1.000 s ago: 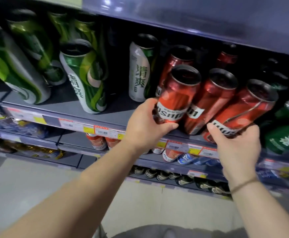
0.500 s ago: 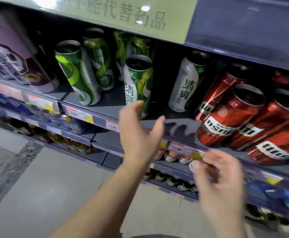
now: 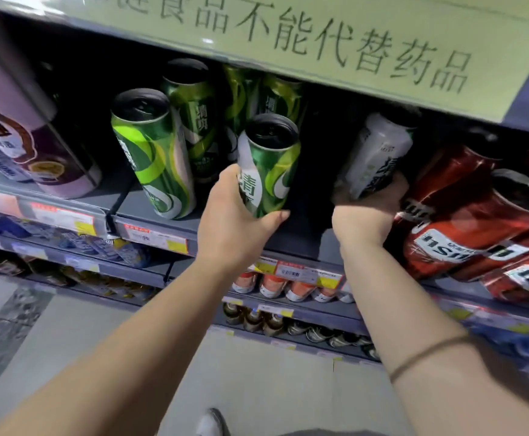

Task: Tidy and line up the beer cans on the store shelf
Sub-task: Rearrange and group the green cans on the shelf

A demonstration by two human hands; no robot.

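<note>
Left hand grips green can; right hand grips white can.

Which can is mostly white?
The white can gripped by the right hand, between the green cans and red cans; the others are green or red.

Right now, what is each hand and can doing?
left hand: grips the green can
right hand: grips the white can
green can: held, tilted
white can: held, tilted, blurred
front green can: standing on shelf
red cans: bunched together at right
</note>
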